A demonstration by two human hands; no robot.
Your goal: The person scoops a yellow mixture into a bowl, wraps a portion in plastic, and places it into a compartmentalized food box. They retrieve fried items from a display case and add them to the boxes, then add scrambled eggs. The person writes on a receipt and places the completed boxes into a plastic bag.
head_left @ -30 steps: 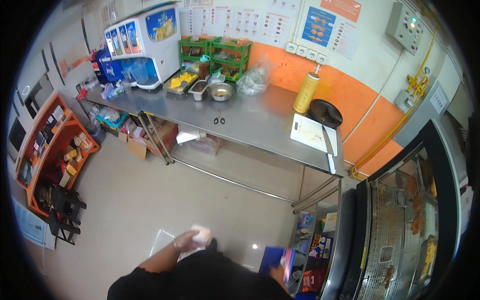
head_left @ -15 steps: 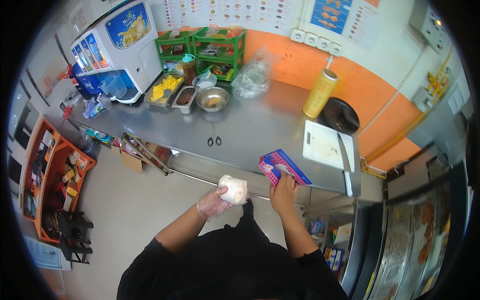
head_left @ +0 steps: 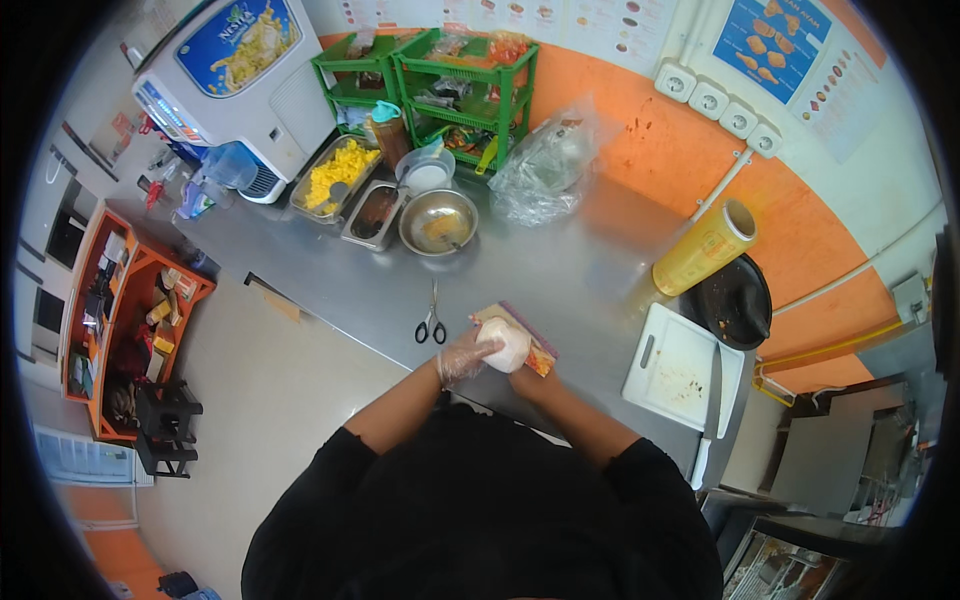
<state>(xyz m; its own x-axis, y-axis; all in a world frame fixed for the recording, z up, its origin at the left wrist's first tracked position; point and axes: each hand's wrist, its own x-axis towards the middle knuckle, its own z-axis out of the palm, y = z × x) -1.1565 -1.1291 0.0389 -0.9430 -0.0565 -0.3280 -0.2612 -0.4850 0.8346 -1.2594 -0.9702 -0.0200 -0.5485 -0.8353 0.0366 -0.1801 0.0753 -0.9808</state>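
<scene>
My left hand (head_left: 463, 361), in a clear plastic glove, is closed around a rounded white wrapped bundle (head_left: 505, 345). The bundle is held over the near edge of the steel table. My right hand (head_left: 526, 383) is bare and comes in from the other side, its fingers hidden behind the bundle. Just beyond, partly covered by the bundle, lies a flat box (head_left: 541, 358) with a purplish edge and an orange printed face. To the left of the hands, black-handled scissors (head_left: 431, 325) rest on the table.
Along the back stand a tray of yellow pieces (head_left: 340, 178), a sauce pan (head_left: 375, 215), a metal bowl (head_left: 438, 222) and a plastic bag (head_left: 550, 165). At right are a yellow roll (head_left: 705, 248), a black stone mortar (head_left: 735, 300) and a cutting board (head_left: 668, 375) with a knife (head_left: 713, 400).
The white bundle and my left hand have moved forward to the table edge, close to the right hand. The box now lies farther left, with a different face showing. My view has shifted closer to the table.
</scene>
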